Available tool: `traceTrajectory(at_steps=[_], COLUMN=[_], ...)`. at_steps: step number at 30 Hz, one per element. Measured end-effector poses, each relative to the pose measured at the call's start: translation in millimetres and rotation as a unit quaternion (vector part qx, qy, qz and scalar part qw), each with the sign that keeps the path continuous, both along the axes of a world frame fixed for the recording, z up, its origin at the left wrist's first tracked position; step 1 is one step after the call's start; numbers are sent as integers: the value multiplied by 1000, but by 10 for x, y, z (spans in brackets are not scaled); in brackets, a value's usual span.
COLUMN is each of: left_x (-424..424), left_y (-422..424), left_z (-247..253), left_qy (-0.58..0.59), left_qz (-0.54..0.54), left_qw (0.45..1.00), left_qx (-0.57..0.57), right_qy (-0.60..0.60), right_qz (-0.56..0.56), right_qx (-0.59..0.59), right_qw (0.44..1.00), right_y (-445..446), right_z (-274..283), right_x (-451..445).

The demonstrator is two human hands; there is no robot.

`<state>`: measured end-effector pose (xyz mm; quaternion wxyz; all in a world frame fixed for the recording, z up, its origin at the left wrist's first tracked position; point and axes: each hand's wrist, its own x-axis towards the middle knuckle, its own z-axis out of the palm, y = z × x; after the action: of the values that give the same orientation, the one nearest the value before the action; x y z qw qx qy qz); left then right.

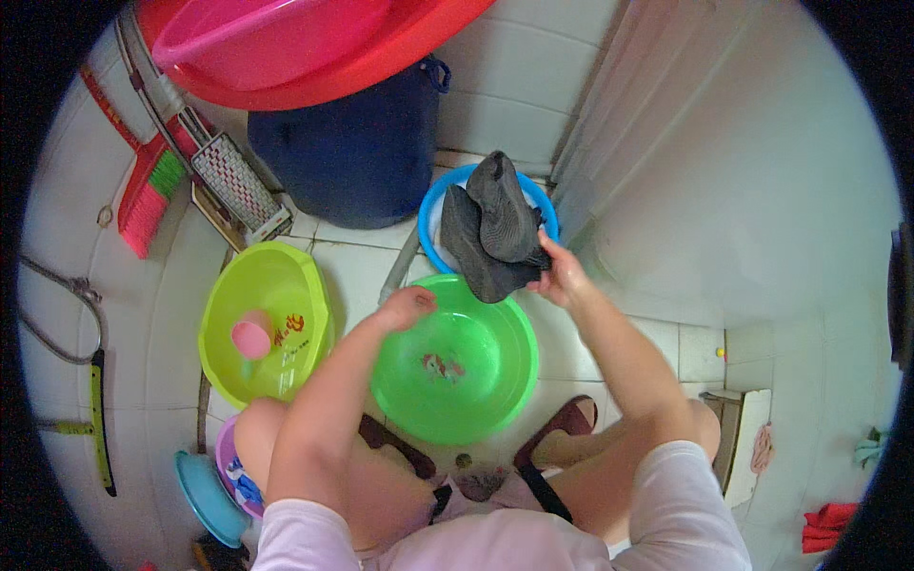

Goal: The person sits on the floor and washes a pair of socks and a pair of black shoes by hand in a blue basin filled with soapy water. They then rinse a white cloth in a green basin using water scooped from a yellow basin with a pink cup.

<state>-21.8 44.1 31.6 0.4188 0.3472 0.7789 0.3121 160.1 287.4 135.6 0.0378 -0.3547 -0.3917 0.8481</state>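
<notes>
My right hand [563, 275] grips a pair of dark grey knit shoes [500, 214] by one end. The shoes hang over a blue-rimmed basin [426, 227] and the far edge of a green plastic basin [457, 400]. My left hand [410, 308], its fingers partly curled, hovers over the green basin's upper left rim and holds nothing that I can see. The green basin stands on the tiles before me, with a printed picture on its bottom. To its left is a yellow-green basin [250, 378] with a pink cup [251, 337] in it.
A dark blue covered bin [350, 157] stands at the back under large red and pink basins [321, 86]. A broom [146, 185] and a flat mop [235, 178] lean at the left. Lower left are a teal basin [211, 499] and a purple basin [227, 446]. A pale curtain [607, 93] hangs at the right.
</notes>
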Motion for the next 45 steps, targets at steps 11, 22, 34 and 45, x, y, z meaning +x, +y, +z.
traceTrajectory(at_steps=[11,22,34,45], left_x=[-184,-252,-238,-259], left_y=[917,1923,2049,1945], left_z=[-434,-243,-474,-213], left_qy=[83,315,349,315], left_qz=[169,29,-82,-141], left_qw=[977,946,928,930], left_qx=[98,-74,-102,-129], right_qy=[-38,-303,-357,-308], right_qz=[-150,139,247,462], right_qx=[-118,713,644,638], right_qw=[981,617,630,534], right_y=[402,496,668,814], right_z=[-1500,-798,-1373,-1262], right_x=[-475,-1103,-1000,-964])
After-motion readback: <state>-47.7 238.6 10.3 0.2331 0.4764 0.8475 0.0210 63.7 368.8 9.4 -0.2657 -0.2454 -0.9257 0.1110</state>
